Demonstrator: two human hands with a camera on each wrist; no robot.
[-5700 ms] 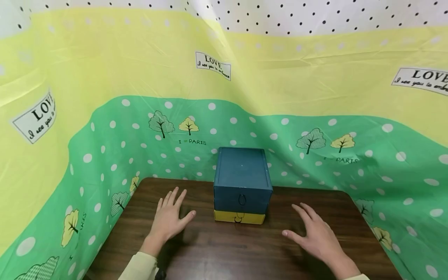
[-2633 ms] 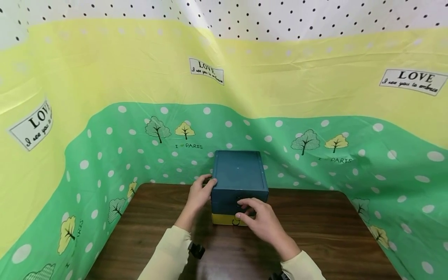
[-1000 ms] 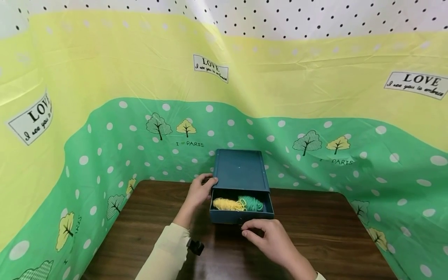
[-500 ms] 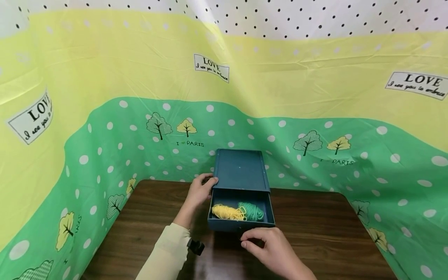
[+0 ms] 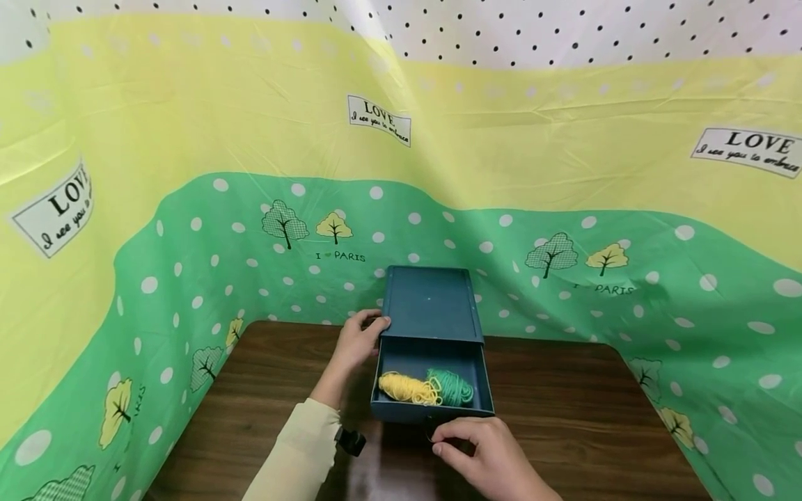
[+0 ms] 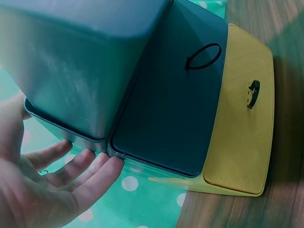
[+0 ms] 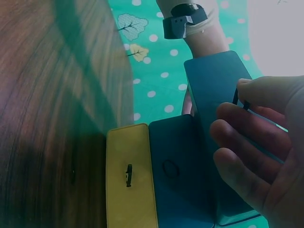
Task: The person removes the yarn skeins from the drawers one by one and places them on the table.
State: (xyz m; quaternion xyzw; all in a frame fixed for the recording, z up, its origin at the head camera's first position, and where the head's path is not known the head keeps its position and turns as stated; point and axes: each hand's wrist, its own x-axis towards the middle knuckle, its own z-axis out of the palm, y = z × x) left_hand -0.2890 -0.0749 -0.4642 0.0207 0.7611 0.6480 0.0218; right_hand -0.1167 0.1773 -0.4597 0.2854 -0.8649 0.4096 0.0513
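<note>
A blue drawer box (image 5: 432, 303) stands on the table, its top drawer (image 5: 401, 413) pulled well out toward me. Inside lie a yellow yarn skein (image 5: 407, 387) and a green yarn skein (image 5: 450, 387), side by side near the front wall. My right hand (image 5: 482, 452) pinches the drawer's black loop handle (image 7: 235, 96) between thumb and forefinger. At the box's left side, my left hand (image 5: 354, 346) rests with its thumb at the top edge and its fingers fairly straight along the side. Under the pulled drawer are a second blue drawer (image 6: 166, 104) and a yellow drawer (image 6: 237, 123), both closed.
The dark wooden table (image 5: 583, 410) extends on both sides of the box and in front. A green and yellow printed curtain (image 5: 301, 139) hangs close behind the table and around its sides. A black wrist device (image 5: 351, 441) sits on the left cuff.
My hands came from beside the box to its side and the loop. The top drawer has slid out toward me with the right hand, baring the yarn; the left hand has stayed lately.
</note>
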